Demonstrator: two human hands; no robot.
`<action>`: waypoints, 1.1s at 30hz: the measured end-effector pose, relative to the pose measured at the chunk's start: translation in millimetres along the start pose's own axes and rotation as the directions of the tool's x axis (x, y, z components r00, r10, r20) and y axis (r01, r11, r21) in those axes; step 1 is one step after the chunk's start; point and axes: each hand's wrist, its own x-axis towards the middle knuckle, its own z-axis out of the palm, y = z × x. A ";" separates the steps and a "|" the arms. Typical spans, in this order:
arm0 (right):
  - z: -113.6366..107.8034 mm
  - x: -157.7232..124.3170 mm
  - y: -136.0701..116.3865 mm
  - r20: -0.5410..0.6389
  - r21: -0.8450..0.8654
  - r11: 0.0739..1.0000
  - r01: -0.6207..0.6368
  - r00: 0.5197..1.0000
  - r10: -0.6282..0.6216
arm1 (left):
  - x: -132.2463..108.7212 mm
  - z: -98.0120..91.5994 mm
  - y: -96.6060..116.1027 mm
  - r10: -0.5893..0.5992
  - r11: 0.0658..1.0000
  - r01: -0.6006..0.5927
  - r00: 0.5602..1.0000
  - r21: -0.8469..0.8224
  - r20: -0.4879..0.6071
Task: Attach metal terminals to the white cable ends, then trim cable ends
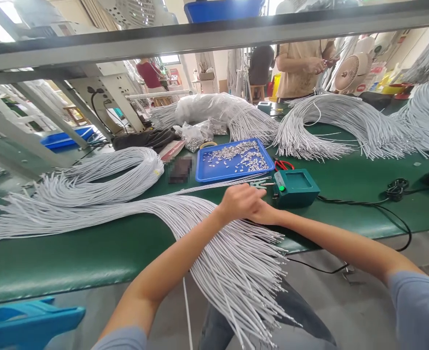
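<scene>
Over the green bench (pixel 127 260), our left hand (pixel 240 200) and right hand (pixel 264 214) meet, fingers bent, any hold impossible to tell, likely handling wires (pixel 232 262), steadiness needed next.

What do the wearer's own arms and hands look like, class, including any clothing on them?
The left hand and right hand show no gloves. Both forearms are uncovered, with no watch or bracelet visible. The left sleeve and right sleeve are short and greyish blue, without visible markings.
</scene>
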 end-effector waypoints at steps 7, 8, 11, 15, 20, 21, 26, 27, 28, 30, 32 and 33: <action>-0.6 -17.1 2.7 0.107 0.236 0.971 0.029 0.993 -0.055 | 5.8 -0.8 -51.3 -0.602 0.770 0.532 0.789 0.353 0.122; -0.1 -16.8 3.1 0.104 0.243 0.970 0.025 0.993 -0.052 | 4.8 -0.2 -53.6 -0.616 0.760 0.540 0.776 0.362 0.137; 3.3 -15.3 3.9 0.080 0.262 0.965 0.018 0.996 -0.040 | 4.1 0.7 -54.0 -0.646 0.738 0.556 0.746 0.381 0.163; 6.0 -14.9 4.1 0.073 0.271 0.962 0.031 0.996 -0.052 | 6.8 1.1 -50.6 -0.677 0.710 0.581 0.717 0.397 0.162; 4.2 -14.2 3.0 0.087 0.262 0.965 0.025 0.995 -0.049 | 5.7 -6.2 -54.7 -0.744 0.645 0.630 0.648 0.432 0.164; 3.8 -13.9 2.8 0.089 0.261 0.965 0.021 0.995 -0.046 | 4.8 -9.7 -57.4 -0.760 0.627 0.643 0.630 0.441 0.161; 4.9 -12.8 2.6 0.105 0.250 0.968 0.015 0.994 -0.043 | 0.8 -26.6 -73.7 -0.806 0.568 0.683 0.574 0.459 0.144; 5.4 -12.7 2.9 0.100 0.248 0.969 0.015 0.994 -0.042 | 0.4 -28.1 -75.7 -0.804 0.573 0.683 0.577 0.454 0.147; 5.9 -12.5 3.2 0.095 0.247 0.969 0.016 0.995 -0.041 | 0.0 -28.8 -76.8 -0.800 0.579 0.681 0.582 0.448 0.149; 6.6 -12.3 3.7 0.085 0.250 0.968 0.021 0.995 -0.043 | -0.4 -29.1 -77.1 -0.791 0.591 0.681 0.593 0.433 0.150; 6.9 -12.1 4.0 0.081 0.253 0.967 0.026 0.995 -0.049 | -0.7 -29.8 -75.8 -0.785 0.601 0.685 0.601 0.411 0.146; 6.9 -12.0 3.9 0.082 0.254 0.967 0.028 0.995 -0.050 | -0.9 -31.0 -75.0 -0.782 0.606 0.689 0.606 0.398 0.143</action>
